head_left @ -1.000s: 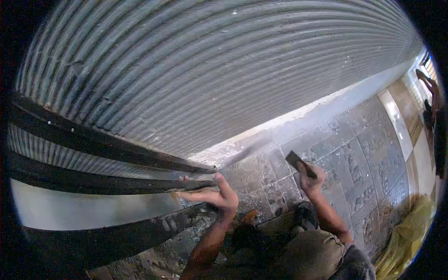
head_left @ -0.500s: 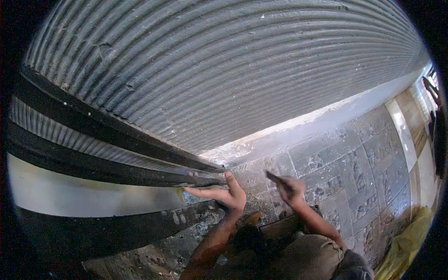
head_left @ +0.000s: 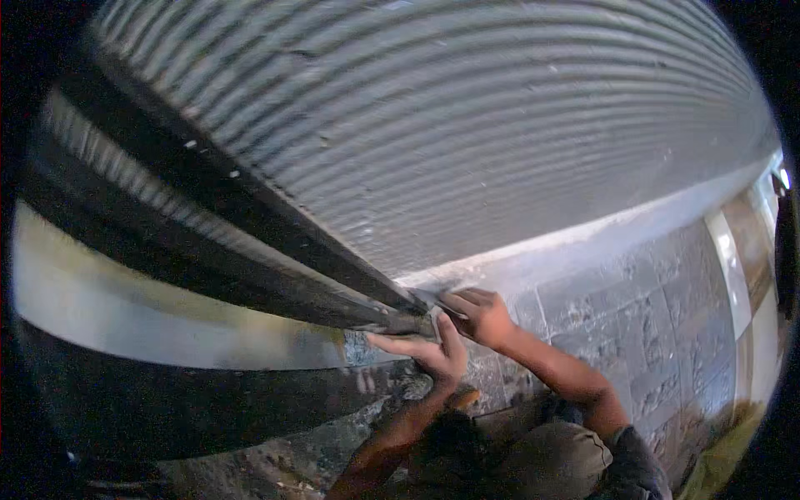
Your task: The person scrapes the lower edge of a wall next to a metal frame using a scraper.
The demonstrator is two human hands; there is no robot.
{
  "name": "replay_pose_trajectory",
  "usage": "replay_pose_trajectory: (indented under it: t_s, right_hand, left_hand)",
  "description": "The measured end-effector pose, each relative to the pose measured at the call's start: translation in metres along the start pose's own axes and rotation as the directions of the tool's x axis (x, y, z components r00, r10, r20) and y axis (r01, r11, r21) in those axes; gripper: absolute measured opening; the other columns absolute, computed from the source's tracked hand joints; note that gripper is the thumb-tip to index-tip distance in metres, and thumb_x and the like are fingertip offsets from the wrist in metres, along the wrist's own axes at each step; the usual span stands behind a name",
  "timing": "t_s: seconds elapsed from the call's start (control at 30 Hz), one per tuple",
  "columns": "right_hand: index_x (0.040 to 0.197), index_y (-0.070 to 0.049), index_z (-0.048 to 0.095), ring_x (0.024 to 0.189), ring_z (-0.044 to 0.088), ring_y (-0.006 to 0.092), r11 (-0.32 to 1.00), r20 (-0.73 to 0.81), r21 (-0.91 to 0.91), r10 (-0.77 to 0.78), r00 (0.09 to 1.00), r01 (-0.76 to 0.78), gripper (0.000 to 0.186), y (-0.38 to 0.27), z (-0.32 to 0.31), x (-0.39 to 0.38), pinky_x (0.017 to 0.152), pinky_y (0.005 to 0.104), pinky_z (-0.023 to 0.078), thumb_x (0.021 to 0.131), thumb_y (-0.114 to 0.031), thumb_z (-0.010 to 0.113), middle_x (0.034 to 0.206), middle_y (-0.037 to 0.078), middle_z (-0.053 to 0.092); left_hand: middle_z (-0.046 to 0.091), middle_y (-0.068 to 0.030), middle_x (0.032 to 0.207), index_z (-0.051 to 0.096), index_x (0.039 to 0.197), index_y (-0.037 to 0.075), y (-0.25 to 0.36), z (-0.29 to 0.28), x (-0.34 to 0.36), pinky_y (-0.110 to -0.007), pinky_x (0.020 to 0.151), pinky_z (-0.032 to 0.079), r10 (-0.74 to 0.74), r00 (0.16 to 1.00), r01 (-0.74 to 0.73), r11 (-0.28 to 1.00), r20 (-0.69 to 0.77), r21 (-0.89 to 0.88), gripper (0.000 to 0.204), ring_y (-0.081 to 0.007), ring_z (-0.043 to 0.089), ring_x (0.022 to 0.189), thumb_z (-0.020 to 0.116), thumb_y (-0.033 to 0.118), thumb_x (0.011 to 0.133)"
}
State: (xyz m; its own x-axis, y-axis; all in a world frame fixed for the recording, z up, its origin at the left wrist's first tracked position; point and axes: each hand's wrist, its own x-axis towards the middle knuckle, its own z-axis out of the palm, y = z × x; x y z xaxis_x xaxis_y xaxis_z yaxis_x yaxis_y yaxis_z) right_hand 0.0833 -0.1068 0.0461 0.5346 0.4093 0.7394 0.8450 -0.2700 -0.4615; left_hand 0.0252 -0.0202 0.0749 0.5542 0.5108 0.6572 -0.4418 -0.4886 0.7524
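From here, the left hand [head_left: 442, 357] cradles the near end of a long dark bar [head_left: 208, 271], forefinger stretched along its lower edge, thumb raised at the tip. The right hand [head_left: 489, 321] is curled round a dark flat block [head_left: 432, 298] beside that end. The bar looks stiff and weighty, probably best steadied near its tip. Beyond stands a ribbed wall [head_left: 500, 150]; grey, dusty-looking tiles [head_left: 596, 333] spread from its foot.
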Motion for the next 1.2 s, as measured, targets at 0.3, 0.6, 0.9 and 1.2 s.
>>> replay_pose_trajectory:
  t_s: [0.3, 0.6, 0.9, 1.2]
  right_hand:
    - [0.114, -0.005, 0.052, 0.075, 0.064, 0.0279, 0.971, 0.417, -0.224, 0.02, 0.908, 0.082, 0.048, -0.061, -0.146, 0.022, 0.058, 0.0331, 0.054, 0.067, -0.004, 0.063, 0.098, 0.016, 0.061]
    - [0.095, -0.001, 0.054, 0.054, 0.061, 0.0265, 0.917, 0.767, -0.367, 0.203, 0.609, 0.157, 0.026, -0.017, -0.064, 0.061, 0.043, 0.0387, 0.048, 0.071, -0.013, 0.053, 0.064, 0.014, 0.059]
    - [0.108, 0.004, 0.049, 0.069, 0.062, 0.0284, 0.887, 0.308, -0.24, -0.317, 0.897, 0.396, 0.043, -0.054, -0.092, 0.042, 0.049, 0.0364, 0.051, 0.069, -0.013, 0.056, 0.086, 0.019, 0.059]
    - [0.119, 0.004, 0.043, 0.067, 0.063, 0.0269, 0.956, 0.502, -0.258, 0.011, 0.865, 0.137, 0.055, -0.037, -0.097, 0.03, 0.049, 0.0328, 0.052, 0.066, -0.004, 0.057, 0.098, 0.016, 0.06]
  left_hand:
    - [-0.001, -0.0301, 0.137, -0.017, 0.132, -0.004, -0.007, -0.011, -0.009, -0.046, 0.104, 0.006, -0.114, 0.993, 0.116, 0.969, -0.019, 0.218, 0.098, -0.0379, 0.007, 0.129, 0.058, 0.033, 0.08]
    - [-0.001, -0.0322, 0.136, -0.018, 0.131, -0.007, 0.007, -0.016, -0.004, -0.047, 0.105, 0.005, -0.067, 0.997, 0.052, 0.919, 0.025, 0.391, 0.097, -0.0411, 0.006, 0.128, 0.054, 0.035, 0.082]
    - [0.005, -0.0334, 0.131, -0.016, 0.131, -0.006, -0.007, -0.008, -0.004, -0.046, 0.102, 0.011, -0.417, 0.909, 0.409, 0.883, -0.016, 0.229, 0.094, -0.0419, 0.014, 0.124, 0.057, 0.026, 0.081]
    - [0.006, -0.035, 0.136, -0.005, 0.13, -0.016, 0.01, -0.016, -0.003, -0.044, 0.105, 0.014, -0.085, 0.995, 0.01, 0.654, 0.06, 0.756, 0.087, -0.0452, 0.014, 0.126, 0.043, 0.041, 0.086]
